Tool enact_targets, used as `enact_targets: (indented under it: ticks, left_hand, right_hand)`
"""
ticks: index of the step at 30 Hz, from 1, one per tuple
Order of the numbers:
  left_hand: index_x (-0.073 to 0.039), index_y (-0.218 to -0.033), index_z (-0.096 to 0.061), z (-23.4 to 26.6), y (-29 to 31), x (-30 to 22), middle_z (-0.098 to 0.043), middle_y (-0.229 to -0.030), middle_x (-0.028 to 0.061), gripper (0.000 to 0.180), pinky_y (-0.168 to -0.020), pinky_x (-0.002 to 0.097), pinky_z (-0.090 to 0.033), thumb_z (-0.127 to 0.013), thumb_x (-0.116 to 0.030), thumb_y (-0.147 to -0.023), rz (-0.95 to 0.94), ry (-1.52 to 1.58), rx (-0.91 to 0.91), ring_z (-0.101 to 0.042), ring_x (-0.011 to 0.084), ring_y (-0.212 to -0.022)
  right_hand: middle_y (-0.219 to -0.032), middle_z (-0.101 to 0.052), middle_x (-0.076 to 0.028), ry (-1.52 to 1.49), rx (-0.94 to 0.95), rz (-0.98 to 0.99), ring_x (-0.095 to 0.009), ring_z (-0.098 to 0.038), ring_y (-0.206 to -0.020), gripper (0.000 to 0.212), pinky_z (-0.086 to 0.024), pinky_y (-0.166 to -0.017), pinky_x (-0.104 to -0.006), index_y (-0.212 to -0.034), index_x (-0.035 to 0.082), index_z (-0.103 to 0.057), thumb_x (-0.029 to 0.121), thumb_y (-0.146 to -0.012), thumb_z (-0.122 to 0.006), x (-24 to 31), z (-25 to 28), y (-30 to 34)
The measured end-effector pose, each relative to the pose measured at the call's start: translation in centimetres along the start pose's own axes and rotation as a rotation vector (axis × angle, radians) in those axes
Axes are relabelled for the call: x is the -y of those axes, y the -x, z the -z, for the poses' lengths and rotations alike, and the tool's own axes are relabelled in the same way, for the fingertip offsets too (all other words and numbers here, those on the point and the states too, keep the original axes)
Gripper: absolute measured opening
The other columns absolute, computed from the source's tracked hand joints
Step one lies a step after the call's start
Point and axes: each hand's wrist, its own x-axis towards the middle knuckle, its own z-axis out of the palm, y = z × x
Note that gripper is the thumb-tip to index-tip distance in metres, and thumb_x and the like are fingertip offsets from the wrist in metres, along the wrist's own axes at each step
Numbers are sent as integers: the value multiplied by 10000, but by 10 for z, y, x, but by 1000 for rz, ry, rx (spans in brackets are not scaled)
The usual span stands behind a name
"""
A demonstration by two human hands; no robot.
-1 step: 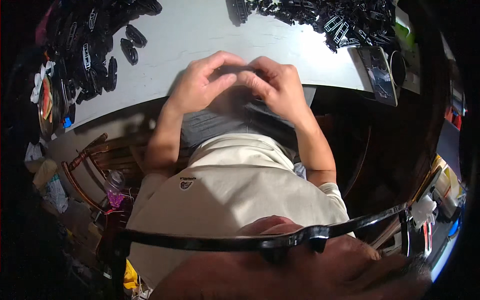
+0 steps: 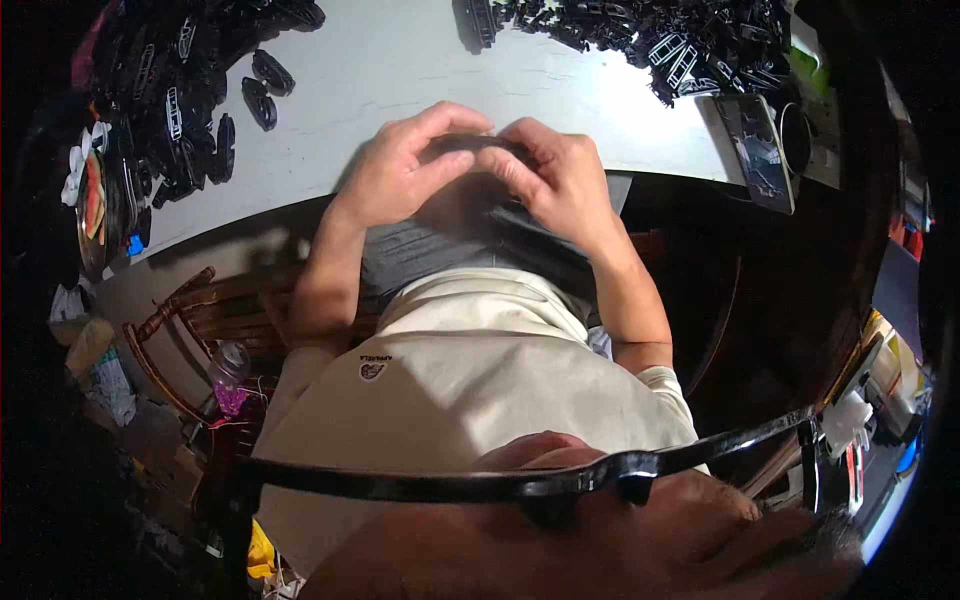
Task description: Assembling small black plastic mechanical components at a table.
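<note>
Over the table's near edge, my left hand [image 2: 400, 165] and my right hand [image 2: 565, 180] meet with fingertips almost touching. Between them they grip a small, dark, elongated piece [image 2: 463, 142], blurred and mostly covered by my fingers, so its exact kind is unclear. My left thumb and index finger close on its left part. At its right end, my right thumb and fingers pinch it. Similar black, long plastic parts [image 2: 258, 103] lie on the white table [image 2: 340, 95] to the left of my hands.
Black parts [image 2: 175, 110] are heaped at the far left. Another pile of smaller black pieces [image 2: 690, 50] covers the far right. A phone [image 2: 757, 150] rests at the table's right edge, beside a round dark object [image 2: 796, 138]. A wooden chair [image 2: 165, 315] stands at lower left.
My right hand's fingers have shifted very slightly downward around the dark piece. My left hand stays almost where it was.
</note>
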Motion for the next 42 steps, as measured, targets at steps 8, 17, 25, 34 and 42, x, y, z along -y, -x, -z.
enact_targets:
  ticks: [8,17,25,34,42]
  left_hand:
    - [-123,-1367,-646,12,-36,-13,-704,-1178,73,410,-895,320,-560,-638,-30,-967,-2,-487,-157,-692,158,-1050]
    - [-154,-1298,-660,11,-90,0,-610,-1324,65,464,-878,417,-611,-699,3,-864,-367,-1287,-305,-687,257,-1096]
    - [-80,-1099,-680,14,-65,1,-641,-1056,72,258,-714,368,-603,-716,-31,-848,-431,-942,-434,-724,233,-843]
    - [28,-1208,-577,1,-22,8,-659,-1070,94,321,-814,271,-578,-665,82,-904,-223,150,-363,-685,143,-900]
    - [17,-1170,-662,0,-14,-16,-701,-1053,56,287,-808,231,-556,-701,56,-888,-256,-196,-382,-666,88,-898]
  right_hand:
    - [-664,-675,-90,321,247,195,-164,-624,-567,359,-490,-543,-299,-977,20,-746,367,-910,-809,6,29,4]
    - [-1043,-692,-69,758,-627,273,-273,-731,-857,142,-578,-660,-401,-1042,128,-746,190,-915,-744,-37,37,-57]
    - [-1025,-731,-29,789,-566,400,-232,-730,-790,106,-576,-628,-351,-969,140,-752,210,-893,-775,-49,35,-53]
    - [-886,-675,-29,-778,-186,-115,-72,-642,-711,93,-524,-568,-229,-1041,50,-684,114,-975,-677,-1,17,-15]
    - [-954,-720,-94,-1106,-149,-169,-106,-664,-695,174,-545,-579,-234,-1102,-5,-673,138,-1002,-682,-5,8,-8]
